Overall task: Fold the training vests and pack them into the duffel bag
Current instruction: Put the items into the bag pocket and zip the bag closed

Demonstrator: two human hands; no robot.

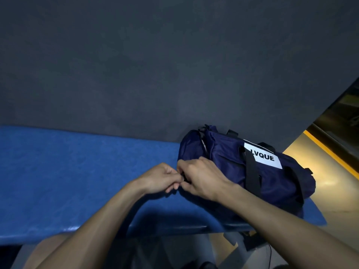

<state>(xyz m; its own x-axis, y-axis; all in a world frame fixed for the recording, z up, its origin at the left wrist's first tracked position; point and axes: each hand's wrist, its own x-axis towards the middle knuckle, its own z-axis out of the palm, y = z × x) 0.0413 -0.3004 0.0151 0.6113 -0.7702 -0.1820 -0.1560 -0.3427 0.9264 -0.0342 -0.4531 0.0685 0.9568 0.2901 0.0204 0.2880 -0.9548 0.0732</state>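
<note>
The navy duffel bag lies on its side at the right end of the blue padded bench, against the dark wall. Left hand and right hand meet at its near end, fingers curled, pinching a small dark fitting, probably a zip pull, presumably to work the closure. No training vests are visible.

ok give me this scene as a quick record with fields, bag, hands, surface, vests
bag: navy fabric duffel bag with black straps and a white label reading LVQUE, lying on its side
surface: blue padded bench, bag at its right end
left hand: fingers curled, pinching something small and dark at the bag's near end
right hand: grip curled on the same spot
held item: too hidden to name, possibly a zipper pull
vests: none visible
backdrop: dark grey wall
</note>
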